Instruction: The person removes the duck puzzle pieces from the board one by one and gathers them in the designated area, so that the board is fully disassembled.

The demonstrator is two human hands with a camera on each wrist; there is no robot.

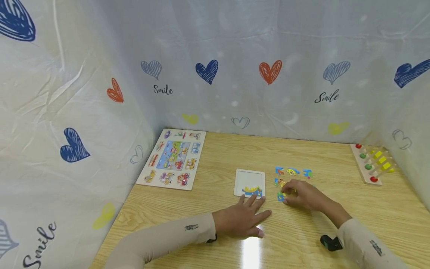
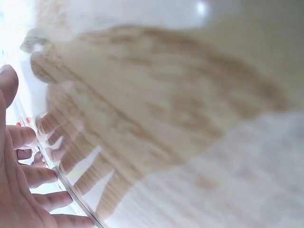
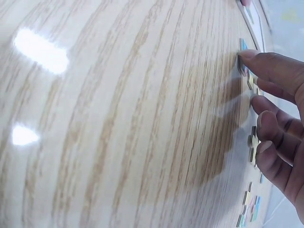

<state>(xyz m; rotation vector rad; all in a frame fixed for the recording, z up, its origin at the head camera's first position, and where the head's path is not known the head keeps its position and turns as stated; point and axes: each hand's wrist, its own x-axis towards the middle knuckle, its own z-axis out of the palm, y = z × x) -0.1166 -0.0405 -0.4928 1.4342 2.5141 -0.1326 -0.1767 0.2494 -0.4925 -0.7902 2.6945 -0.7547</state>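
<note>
A white puzzle tray [image 1: 249, 179] lies flat on the table, with joined yellow-and-blue puzzle pieces [image 1: 252, 191] along its near edge. My left hand [image 1: 240, 219] has its fingers spread, the fingertips touching the tray's near rim; the left wrist view shows them along that edge. To the tray's right, my right hand [image 1: 304, 195] pinches a blue-and-green puzzle piece [image 1: 280, 196] between thumb and finger at the table surface. In the right wrist view, the thumb lies on this piece [image 3: 243, 45]. Other loose pieces [image 1: 293, 171] lie beyond and partly hidden under the right hand.
A vehicle picture puzzle board [image 1: 198, 158] lies at the back left. At the far right stands a wooden peg stand [image 1: 366, 164] with red and green balls, next to a yellow object [image 1: 383, 160]. Printed curtains [image 1: 242, 97] border the table at back and sides.
</note>
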